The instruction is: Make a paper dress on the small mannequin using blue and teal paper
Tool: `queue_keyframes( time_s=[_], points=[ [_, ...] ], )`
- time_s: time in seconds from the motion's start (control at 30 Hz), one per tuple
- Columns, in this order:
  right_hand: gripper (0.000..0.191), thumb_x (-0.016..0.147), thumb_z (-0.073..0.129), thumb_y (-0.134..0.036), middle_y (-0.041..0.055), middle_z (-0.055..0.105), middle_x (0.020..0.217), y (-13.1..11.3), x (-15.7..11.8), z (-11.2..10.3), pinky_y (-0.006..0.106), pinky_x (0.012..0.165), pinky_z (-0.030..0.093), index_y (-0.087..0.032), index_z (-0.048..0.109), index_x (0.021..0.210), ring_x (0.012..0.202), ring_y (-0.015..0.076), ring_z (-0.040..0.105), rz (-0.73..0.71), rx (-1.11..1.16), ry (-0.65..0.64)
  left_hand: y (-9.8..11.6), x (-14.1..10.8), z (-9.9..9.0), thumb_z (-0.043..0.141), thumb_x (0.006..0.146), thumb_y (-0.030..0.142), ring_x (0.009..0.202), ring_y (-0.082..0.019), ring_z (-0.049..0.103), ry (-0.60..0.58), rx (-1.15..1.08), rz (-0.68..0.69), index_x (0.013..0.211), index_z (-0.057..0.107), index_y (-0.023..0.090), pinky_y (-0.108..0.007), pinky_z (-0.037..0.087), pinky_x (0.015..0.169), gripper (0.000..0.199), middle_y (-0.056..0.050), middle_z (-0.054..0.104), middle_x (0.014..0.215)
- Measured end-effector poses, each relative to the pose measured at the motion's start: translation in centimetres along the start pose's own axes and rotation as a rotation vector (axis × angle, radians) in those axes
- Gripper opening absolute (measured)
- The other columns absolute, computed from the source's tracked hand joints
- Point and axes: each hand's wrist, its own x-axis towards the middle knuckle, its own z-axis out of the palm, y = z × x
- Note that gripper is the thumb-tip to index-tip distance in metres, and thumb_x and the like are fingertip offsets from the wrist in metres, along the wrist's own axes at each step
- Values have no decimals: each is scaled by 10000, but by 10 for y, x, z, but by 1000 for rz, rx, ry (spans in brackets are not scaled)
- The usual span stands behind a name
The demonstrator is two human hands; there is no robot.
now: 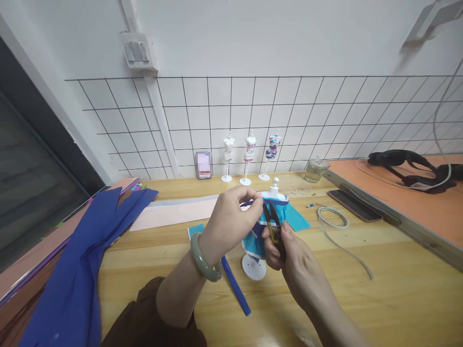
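Note:
My left hand (235,212), with a green bangle on the wrist, pinches a dark blue fabric strip at the top edge of a small garment. The strip's loose end (236,289) shows below my wrist and lies over the table. In my right hand (289,255) are thread snips (274,224), blades pointing up at the garment's front near my left fingertips. The turquoise garment (256,245) with white edging and dark blue parts is on a miniature white dress form (275,185). Its round white base (254,268) stands on the table. My hands hide part of the garment.
Three small dress forms (249,152) stand at the wall beside a phone (204,165). Blue cloth (83,250) and a pale pink strip (173,214) lie left. Rightward are a coiled cable (333,218), a dark phone (354,205), a glass cup (317,170) and turquoise fabric (298,219).

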Motion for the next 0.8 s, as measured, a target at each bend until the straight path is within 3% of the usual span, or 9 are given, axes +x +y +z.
queue_keyframes(
  time_s=[0.5, 0.8],
  points=[
    [479, 785, 509, -635, -69, 254, 531, 2, 7, 2, 204, 415, 165, -172, 507, 661, 451, 55, 200, -1, -1, 118, -3, 0, 7, 505, 816, 218, 868, -155, 628, 47, 1, 66, 770, 623, 173, -290, 478, 839, 134, -28, 677, 871],
    [468, 812, 482, -619, -82, 233, 522, 1, 9, 4, 196, 415, 153, -169, 509, 688, 444, 50, 181, 20, 38, 79, -3, 0, 6, 505, 815, 208, 873, -155, 630, 83, 32, 72, 765, 627, 176, -285, 477, 830, 136, -24, 683, 872]
  ],
)
